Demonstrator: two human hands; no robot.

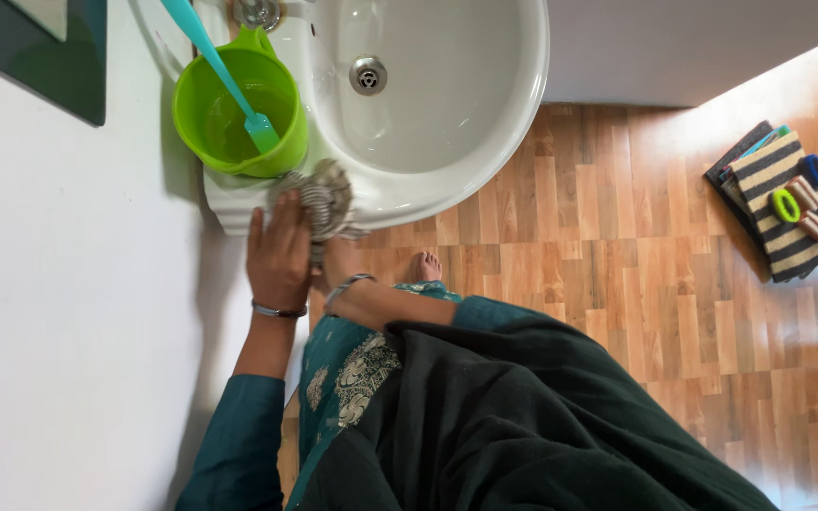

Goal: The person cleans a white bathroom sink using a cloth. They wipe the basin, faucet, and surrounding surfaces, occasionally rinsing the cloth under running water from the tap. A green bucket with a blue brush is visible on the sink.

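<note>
My left hand [278,254] rests flat against the front rim of a white washbasin [447,114], its fingertips touching a crumpled striped grey cloth [322,195]. My right hand [335,263] is just below the cloth and grips its lower part; most of this hand is hidden by the cloth. The cloth lies on the basin's front left edge. A green plastic jug [239,109] stands on the basin's left ledge, with a turquoise brush [222,71] leaning inside it.
A white wall fills the left side, with a dark-framed mirror [49,57] at top left. The floor is wood laminate. A pile of striped cloths with small scrubbing items [783,199] lies at the right. My bare foot [425,266] shows under the basin.
</note>
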